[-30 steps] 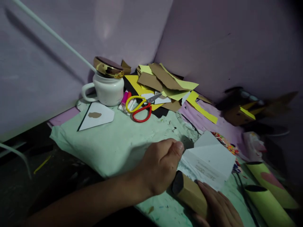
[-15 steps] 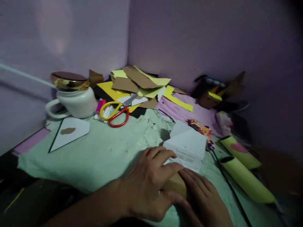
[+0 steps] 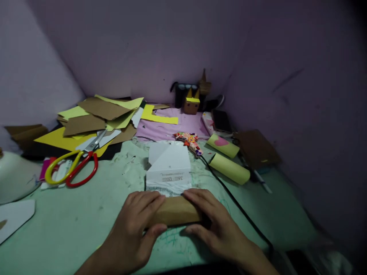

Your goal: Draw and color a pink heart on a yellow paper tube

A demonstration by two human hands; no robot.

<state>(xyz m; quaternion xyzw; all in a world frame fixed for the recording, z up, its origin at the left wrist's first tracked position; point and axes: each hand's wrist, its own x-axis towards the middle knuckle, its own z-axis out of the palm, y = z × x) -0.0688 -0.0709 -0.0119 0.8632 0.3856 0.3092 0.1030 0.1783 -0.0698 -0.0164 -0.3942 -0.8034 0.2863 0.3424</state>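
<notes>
Between my two hands a brown cardboard roll [image 3: 176, 211] lies crosswise near the front of the table. Its left end is gripped by my left hand [image 3: 139, 221], fingers over the top and thumb on the near side. My right hand [image 3: 213, 221] wraps the right end the same way, so both ends are covered. Just behind the roll is a white folded card box piece [image 3: 169, 168] with printed figures. Farther back, a flower-patterned glue gun [image 3: 190, 143] rests on the green cover, its black cord [image 3: 235, 198] running toward the front right.
Scissors [image 3: 76, 164] with yellow and red handles lie left, before a pile of cardboard and coloured paper [image 3: 103, 109]. Two yellow-green paper tubes [image 3: 229, 168] and a pen [image 3: 262, 181] are on the right. A small cardboard box figure [image 3: 191, 106] stands at the back.
My view has turned to the right. My hands, earlier close together and overlapping the roll, are now apart at its two ends, with its middle exposed.
</notes>
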